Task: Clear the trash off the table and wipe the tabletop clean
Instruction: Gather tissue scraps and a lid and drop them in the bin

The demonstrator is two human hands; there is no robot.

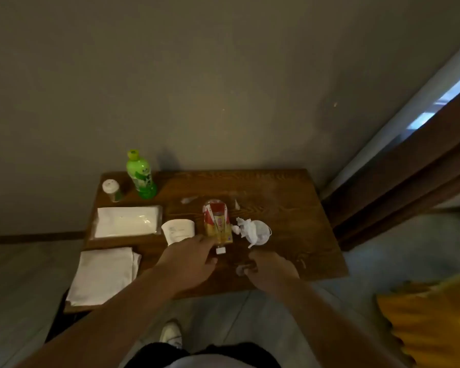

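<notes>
On the dark wooden table (290, 208) a red and yellow bottle (217, 224) lies on its side, white cap toward me. My left hand (189, 261) reaches in beside its cap end, fingers apart and touching it, with no grip that I can see. My right hand (270, 269) is curled near the front edge, pinching a small dark scrap (241, 270). A crumpled white tissue with a clear plastic lid (252, 231) lies right of the bottle. A white paper cup (178, 231) lies tipped over on its left. Two small white scraps (188, 200) (237, 203) lie further back.
A green bottle (141, 175) and a small white-capped jar (112, 189) stand at the back left. A white tissue pack (128, 221) and a folded white cloth (104, 274) lie on the left. A wall is behind the table, a wooden door frame to the right, and yellow fabric (433, 322) lower right.
</notes>
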